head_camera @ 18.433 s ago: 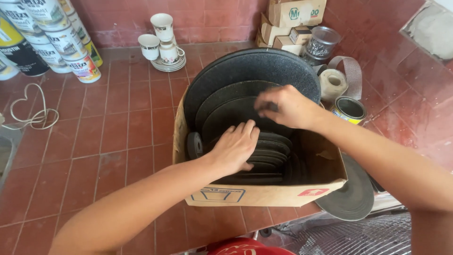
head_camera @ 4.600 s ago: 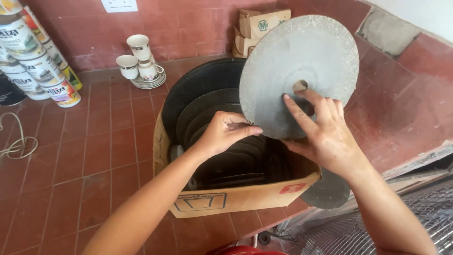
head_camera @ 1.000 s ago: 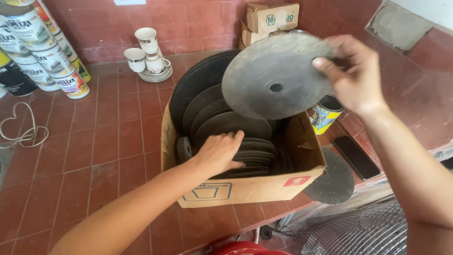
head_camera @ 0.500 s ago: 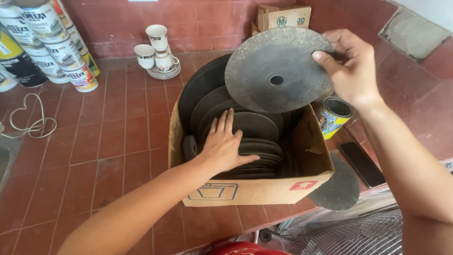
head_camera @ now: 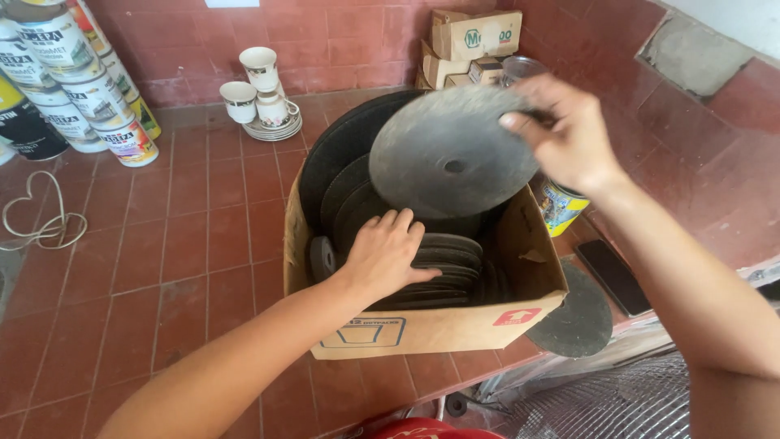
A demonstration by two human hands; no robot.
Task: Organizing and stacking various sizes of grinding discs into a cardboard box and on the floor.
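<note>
My R hand (head_camera: pixel 569 138) pinches 1 grey disc (head_camera: pixel 451 154) by its rim, held above the box (head_camera: pixel 431 325). L hand (head_camera: pixel 386 256) lies flat, fingers spread, on the stacked discs (head_camera: pixel 451 260) inside. Behind box: 3 cups (head_camera: pixel 260 85). Right of box: 1 can (head_camera: pixel 561 207), 1 phone (head_camera: pixel 613 276).

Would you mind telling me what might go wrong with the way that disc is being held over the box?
The right hand pinches the grey disc only at its rim, so it could slip and drop onto the left hand resting on the stacked discs below.

The cardboard box sits near the counter edge, and one disc beside it already overhangs; a nudge might send it off.

The phone lies close by and could get struck.
</note>
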